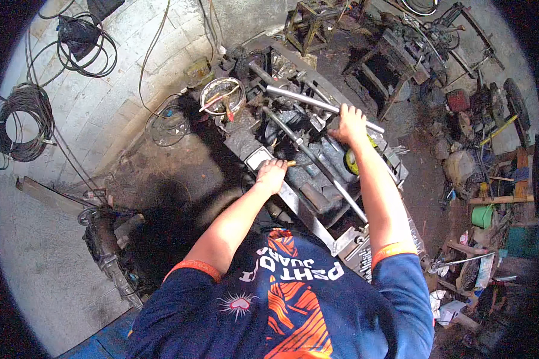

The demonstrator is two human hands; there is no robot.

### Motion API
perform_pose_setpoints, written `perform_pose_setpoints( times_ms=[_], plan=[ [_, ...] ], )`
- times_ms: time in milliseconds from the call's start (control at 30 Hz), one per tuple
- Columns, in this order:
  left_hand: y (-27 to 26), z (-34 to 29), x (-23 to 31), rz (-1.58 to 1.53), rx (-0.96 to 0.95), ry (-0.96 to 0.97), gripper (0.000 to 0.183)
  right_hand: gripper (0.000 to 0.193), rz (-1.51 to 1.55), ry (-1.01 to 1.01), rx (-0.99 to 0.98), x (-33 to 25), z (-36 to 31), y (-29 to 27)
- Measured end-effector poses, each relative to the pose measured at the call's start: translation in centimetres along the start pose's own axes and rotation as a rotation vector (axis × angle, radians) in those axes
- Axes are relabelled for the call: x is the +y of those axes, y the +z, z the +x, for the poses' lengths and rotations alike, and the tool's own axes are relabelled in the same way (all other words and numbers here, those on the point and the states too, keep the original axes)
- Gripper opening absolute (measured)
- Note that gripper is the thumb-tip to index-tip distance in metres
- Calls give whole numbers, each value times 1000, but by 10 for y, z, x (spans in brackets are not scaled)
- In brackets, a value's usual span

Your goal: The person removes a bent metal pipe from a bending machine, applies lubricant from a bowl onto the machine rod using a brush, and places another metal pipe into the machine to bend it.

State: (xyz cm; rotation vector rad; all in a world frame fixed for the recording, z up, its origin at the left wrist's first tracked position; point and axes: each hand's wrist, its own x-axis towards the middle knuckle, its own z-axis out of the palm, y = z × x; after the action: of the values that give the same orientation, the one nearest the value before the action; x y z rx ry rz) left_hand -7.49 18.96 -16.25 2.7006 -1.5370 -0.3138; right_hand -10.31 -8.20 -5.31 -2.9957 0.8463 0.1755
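A dark, greasy metal machine (293, 194) with a long flat frame stands in front of me. My right hand (349, 125) is closed round a shiny metal bar (302, 97) that lies slantwise over its far side. My left hand (272, 176) rests at the machine's near left edge, fingers curled. A short brass-coloured tip (291, 163) sticks out beside those fingers; the rest of that piece is hidden. Between my hands a second long rod (308, 151) runs slantwise across the machine. A yellow ring-shaped thing (352, 161) sits partly behind my right forearm.
A round tub (241, 96) with brushes stands at the machine's far left. Coiled cables (24, 122) hang on the left wall. Metal parts (105, 239) lie on the floor at left. A metal stand (380, 72) and a green container (482, 216) are among clutter at right.
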Motion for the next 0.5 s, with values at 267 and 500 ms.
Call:
perform_pose_setpoints(
  times_ms=[267, 500],
  plan=[
    [-13, 25, 16, 136, -307, -11, 64, 86, 30, -34, 10, 5, -1, 4],
    [-14, 26, 25, 172, -320, -15, 72, 82, 44, -41, 21, 5, -2, 1]
  ],
)
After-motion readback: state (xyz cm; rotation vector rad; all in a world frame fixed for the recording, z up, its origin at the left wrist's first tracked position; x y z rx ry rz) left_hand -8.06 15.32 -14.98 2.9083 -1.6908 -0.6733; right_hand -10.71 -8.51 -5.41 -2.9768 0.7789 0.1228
